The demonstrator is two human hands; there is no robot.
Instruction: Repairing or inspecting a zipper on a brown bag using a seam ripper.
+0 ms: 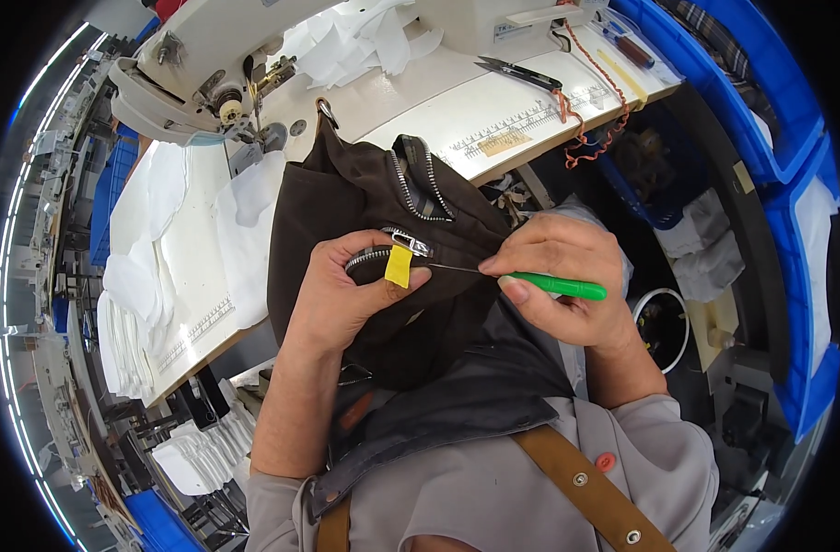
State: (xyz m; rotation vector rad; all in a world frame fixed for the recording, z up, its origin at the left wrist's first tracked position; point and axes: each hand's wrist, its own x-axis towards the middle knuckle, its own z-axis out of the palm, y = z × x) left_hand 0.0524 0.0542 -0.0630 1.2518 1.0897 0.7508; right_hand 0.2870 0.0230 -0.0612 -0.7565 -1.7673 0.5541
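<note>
Dark brown fabric (pixel 314 207) with a metal-toothed zipper (pixel 406 189) is bunched in front of me, partly on the table edge and partly over my lap. My left hand (pixel 328 299) pinches it beside the silver zipper slider (pixel 409 243), thumb and fingers closed. A small yellow tag (pixel 399 265) hangs from the slider next to that thumb. In my right hand (pixel 576 258) is a thin-shafted tool with a green handle (pixel 562 286). Its metal shaft points left and reaches the cloth by my left thumb; I cannot make out the tip's form.
Behind the fabric stands a white sewing machine (pixel 208 46) on a white table (pixel 420 110). White cut pieces (pixel 153 221) lie at left. Black snips (pixel 521 74) on an orange cord (pixel 613 83) and a screwdriver (pixel 633 48) lie at the back right. Blue bins (pixel 788 166) line the right.
</note>
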